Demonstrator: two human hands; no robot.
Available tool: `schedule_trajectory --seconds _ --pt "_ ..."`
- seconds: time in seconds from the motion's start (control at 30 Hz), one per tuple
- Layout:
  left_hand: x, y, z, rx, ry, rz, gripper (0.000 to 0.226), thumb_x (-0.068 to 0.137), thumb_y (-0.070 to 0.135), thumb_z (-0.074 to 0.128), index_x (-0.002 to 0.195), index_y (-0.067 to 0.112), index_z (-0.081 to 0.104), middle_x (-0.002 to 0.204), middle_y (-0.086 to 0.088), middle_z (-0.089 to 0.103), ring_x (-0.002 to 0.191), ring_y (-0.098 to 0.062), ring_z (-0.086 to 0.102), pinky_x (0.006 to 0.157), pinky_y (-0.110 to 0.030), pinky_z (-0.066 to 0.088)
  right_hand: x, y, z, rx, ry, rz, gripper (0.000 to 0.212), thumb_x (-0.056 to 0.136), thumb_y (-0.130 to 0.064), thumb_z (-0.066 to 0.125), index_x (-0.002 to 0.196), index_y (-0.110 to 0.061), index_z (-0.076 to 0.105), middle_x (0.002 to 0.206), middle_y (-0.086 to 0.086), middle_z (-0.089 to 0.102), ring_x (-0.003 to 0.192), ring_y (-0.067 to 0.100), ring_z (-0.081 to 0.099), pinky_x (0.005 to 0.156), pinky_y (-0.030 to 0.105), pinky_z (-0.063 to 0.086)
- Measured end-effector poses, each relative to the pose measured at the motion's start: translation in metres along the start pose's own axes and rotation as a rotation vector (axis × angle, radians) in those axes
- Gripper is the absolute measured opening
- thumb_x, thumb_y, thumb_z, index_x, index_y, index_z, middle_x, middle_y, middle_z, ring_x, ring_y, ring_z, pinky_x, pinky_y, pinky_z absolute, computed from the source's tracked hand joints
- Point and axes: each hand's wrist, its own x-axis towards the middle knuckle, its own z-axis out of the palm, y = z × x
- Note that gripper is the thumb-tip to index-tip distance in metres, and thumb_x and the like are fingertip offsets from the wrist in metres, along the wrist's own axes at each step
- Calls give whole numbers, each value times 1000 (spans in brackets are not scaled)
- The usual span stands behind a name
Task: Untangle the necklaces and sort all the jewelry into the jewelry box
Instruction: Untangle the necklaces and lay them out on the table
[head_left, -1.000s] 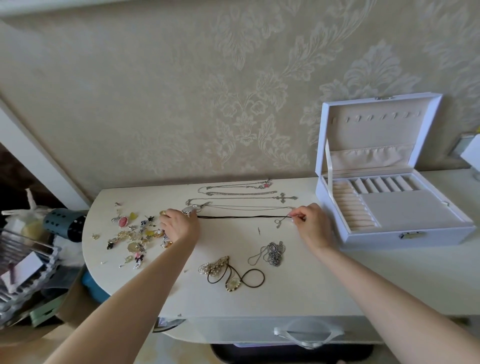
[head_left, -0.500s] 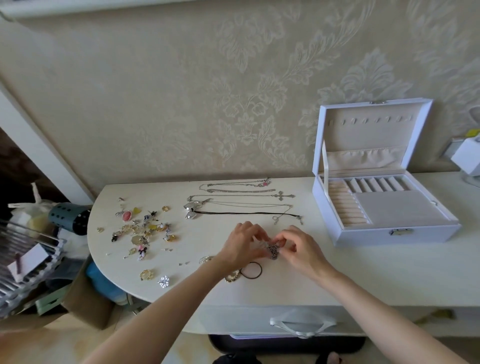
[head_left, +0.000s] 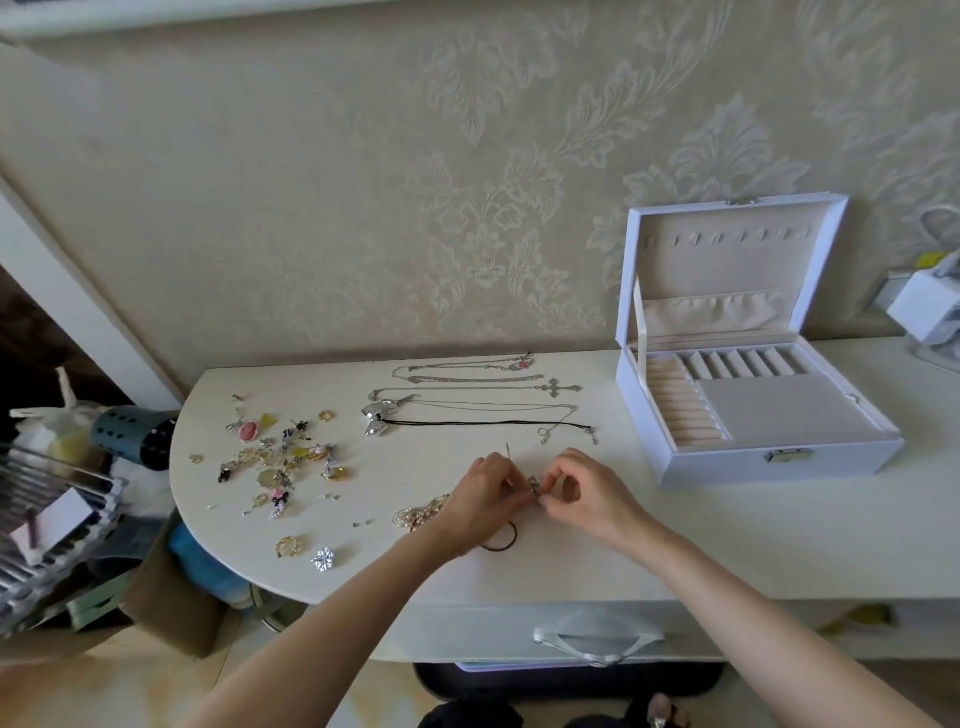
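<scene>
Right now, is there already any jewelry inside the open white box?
No: the compartments of the jewelry box show only bare lining, and the necklaces lie on the table to its left.

Creams and beiges, few bright spots.
Beige wallpaper (head_left: 483, 208) with a damask leaf pattern; cream table (head_left: 675, 530); white jewelry box (head_left: 727, 465) lined beige; black cord necklace (head_left: 483, 423); pink oval brooch (head_left: 248, 430) at left.
</scene>
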Motion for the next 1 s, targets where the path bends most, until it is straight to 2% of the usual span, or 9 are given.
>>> schedule_trajectory --seconds 0.1,0.17,0.23,0.37,0.53,0.67,0.73,0.83,1.0 --pt "-1 10 -7 -322 21 -80 8 90 15 59 87 12 53 80 -2 62 71 -15 58 65 -23 45 6 -10 -9 392 39 89 9 82 -3 65 78 -9 58 69 -3 59 60 5 52 58 18 44" --pt "2 13 -11 -472 60 -118 8 93 14 56 86 12 52 77 -2 61 68 -14 57 69 -27 46 10 -17 -15 567 40 114 8 85 -2 62 82 -6 57 71 5 62 63 12 59 59 24 49" --pt "5 18 -16 -584 66 -142 8 95 13 53 87 10 51 80 -5 63 71 -14 61 75 -28 50 14 -24 -20 634 55 130 7 87 -3 62 83 -7 57 74 9 65 65 14 62 62 25 51" --pt "7 27 -23 -740 34 -161 10 97 14 48 91 6 48 78 -10 66 68 -21 67 65 -25 54 21 -31 -23 744 52 174 7 87 -4 61 84 -9 58 78 9 64 69 16 60 70 27 50" --pt "10 26 -29 -804 64 -170 9 97 14 50 90 7 50 76 -9 66 65 -20 64 66 -29 55 23 -30 -27 953 -1 212 13 90 0 54 94 -10 61 78 10 60 67 21 59 67 31 51" --pt "12 22 -31 -972 63 -194 10 96 7 47 87 6 50 74 -9 62 69 -22 63 68 -29 54 23 -29 -29 1066 -14 218 19 90 3 50 99 -9 61 73 8 58 62 19 61 62 29 47" --pt "13 21 -31 -987 56 -213 9 96 7 48 87 6 51 77 -9 60 65 -20 61 69 -31 54 23 -28 -31 1091 -26 209 21 90 5 50 102 -8 61 74 9 58 60 17 59 59 27 45" --pt "13 19 -30 -889 45 -220 2 93 6 53 92 7 54 82 -8 62 63 -17 58 67 -28 52 22 -27 -33 1110 -58 181 29 87 11 48 106 -7 60 86 13 63 64 16 58 59 25 44" --pt "11 18 -28 -647 31 -205 22 88 -4 55 108 3 55 97 -9 63 57 -12 58 61 -25 52 19 -27 -36 1046 -103 130 43 82 19 45 113 -7 59 102 13 66 64 17 59 54 22 43"
